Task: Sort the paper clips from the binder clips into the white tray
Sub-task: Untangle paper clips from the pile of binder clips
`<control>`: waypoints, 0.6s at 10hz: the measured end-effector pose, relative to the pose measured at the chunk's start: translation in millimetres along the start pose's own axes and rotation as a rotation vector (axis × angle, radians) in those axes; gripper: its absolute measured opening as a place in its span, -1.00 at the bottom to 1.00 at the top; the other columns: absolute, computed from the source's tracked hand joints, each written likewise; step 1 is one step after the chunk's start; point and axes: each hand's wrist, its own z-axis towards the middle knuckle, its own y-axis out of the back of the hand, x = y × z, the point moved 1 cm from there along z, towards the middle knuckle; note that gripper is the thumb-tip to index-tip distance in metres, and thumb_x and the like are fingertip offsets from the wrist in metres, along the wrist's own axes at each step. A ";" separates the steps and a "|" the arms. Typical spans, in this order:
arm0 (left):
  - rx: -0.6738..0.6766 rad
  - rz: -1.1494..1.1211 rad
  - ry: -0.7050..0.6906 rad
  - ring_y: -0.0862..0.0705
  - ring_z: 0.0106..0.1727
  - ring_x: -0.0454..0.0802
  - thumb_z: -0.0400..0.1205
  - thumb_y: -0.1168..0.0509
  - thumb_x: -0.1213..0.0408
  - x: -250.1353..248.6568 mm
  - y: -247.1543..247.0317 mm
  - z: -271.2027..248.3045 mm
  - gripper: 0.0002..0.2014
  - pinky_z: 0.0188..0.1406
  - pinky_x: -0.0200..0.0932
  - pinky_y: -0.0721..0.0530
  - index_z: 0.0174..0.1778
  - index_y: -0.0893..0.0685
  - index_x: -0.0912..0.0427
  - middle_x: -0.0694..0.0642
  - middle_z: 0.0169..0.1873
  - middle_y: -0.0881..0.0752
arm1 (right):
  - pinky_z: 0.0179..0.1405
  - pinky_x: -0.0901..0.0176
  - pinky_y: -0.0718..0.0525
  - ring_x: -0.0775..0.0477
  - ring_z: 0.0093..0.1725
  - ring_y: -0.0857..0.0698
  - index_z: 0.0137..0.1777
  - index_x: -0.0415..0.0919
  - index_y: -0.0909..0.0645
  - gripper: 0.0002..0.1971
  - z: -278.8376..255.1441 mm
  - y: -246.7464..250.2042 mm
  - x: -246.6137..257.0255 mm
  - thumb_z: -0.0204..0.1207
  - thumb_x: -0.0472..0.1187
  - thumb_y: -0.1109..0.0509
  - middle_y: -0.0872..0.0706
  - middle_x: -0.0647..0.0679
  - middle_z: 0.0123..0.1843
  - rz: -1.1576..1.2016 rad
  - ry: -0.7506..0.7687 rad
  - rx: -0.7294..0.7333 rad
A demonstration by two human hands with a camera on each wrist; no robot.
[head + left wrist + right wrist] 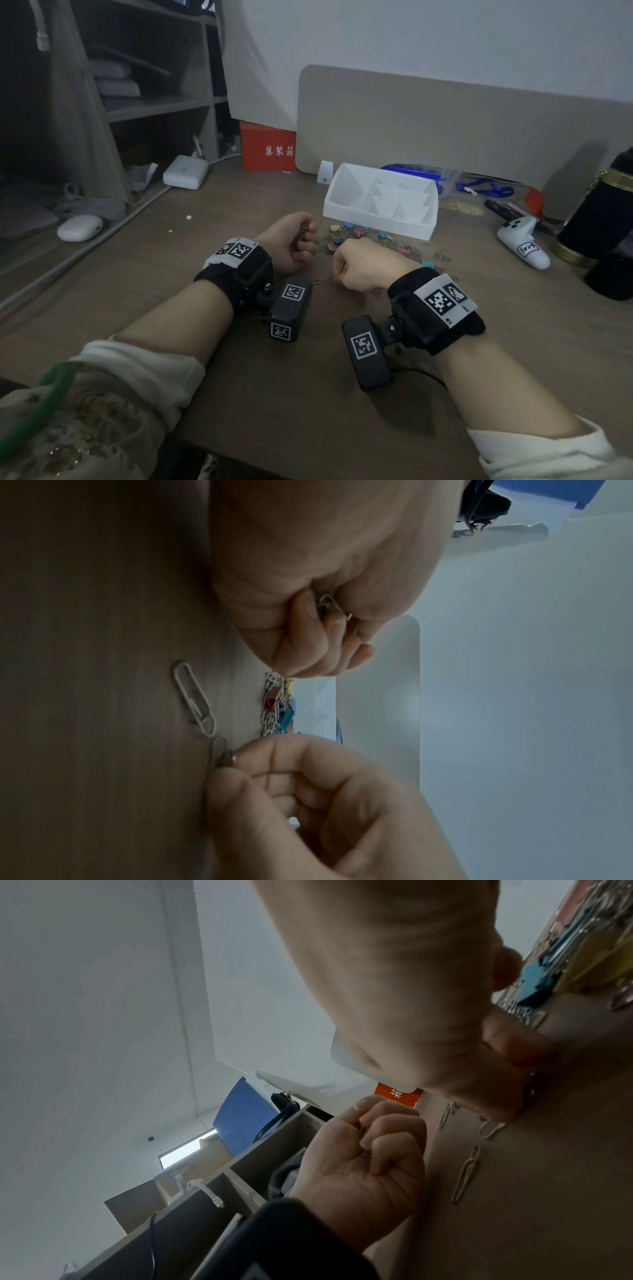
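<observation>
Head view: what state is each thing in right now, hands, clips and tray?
left hand: curled, holding paper clips.
right hand: pinching one paper clip at the table.
loose paper clip: flat on the table, beside the right hand's fingertips.
mixed pile: unsorted, in front of the tray.
white tray: upright, visible compartments look empty.
</observation>
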 end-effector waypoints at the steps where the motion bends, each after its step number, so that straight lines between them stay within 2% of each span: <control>1: 0.001 -0.001 0.004 -0.21 -0.76 -0.19 0.71 -0.04 0.14 -0.2 0.2 0.4 -0.63 -0.83 -0.37 -0.03 -0.45 -0.33 0.09 -0.05 -0.66 -0.30 | 0.00 0.00 -0.75 -0.12 -0.13 -0.72 -0.22 -0.07 -0.66 -0.90 0.5 1.4 1.0 0.46 -0.27 -0.35 -0.74 -0.08 -0.17 -0.028 0.041 -0.012; 2: 0.002 0.001 0.006 -0.20 -0.75 -0.19 0.71 -0.05 0.14 -0.7 0.7 0.5 -0.62 -0.82 -0.37 -0.02 -0.46 -0.33 0.09 -0.05 -0.66 -0.30 | 0.06 -0.05 -0.74 -0.11 -0.16 -0.74 -0.31 -0.04 -0.63 -0.88 1.5 2.1 1.4 0.42 -0.24 -0.39 -0.72 -0.04 -0.24 -0.032 0.057 -0.021; 3: 0.001 -0.001 0.009 -0.20 -0.75 -0.19 0.71 -0.05 0.13 -0.8 0.7 0.8 -0.62 -0.83 -0.37 -0.02 -0.46 -0.33 0.09 -0.05 -0.67 -0.31 | 0.06 -0.08 -0.74 -0.10 -0.15 -0.74 -0.32 -0.04 -0.64 -0.88 1.1 1.9 1.7 0.40 -0.25 -0.40 -0.74 -0.03 -0.22 -0.026 0.060 -0.007; 4: -0.004 0.000 0.008 -0.21 -0.76 -0.19 0.71 -0.04 0.13 -0.7 0.9 1.2 -0.62 -0.84 -0.37 -0.02 -0.46 -0.33 0.09 -0.05 -0.68 -0.32 | -0.02 -0.08 -0.77 -0.08 -0.18 -0.74 -0.31 -0.06 -0.65 -0.89 1.0 1.3 0.9 0.40 -0.25 -0.40 -0.74 -0.01 -0.24 -0.011 0.061 -0.013; 6: -0.006 -0.004 0.005 -0.21 -0.76 -0.19 0.71 -0.05 0.14 -0.9 1.2 1.0 -0.62 -0.84 -0.38 -0.03 -0.46 -0.34 0.10 -0.05 -0.68 -0.32 | -0.02 -0.04 -0.74 -0.04 -0.13 -0.73 -0.27 -0.03 -0.66 -0.92 0.0 2.2 2.8 0.41 -0.21 -0.38 -0.72 0.05 -0.24 0.027 0.147 -0.082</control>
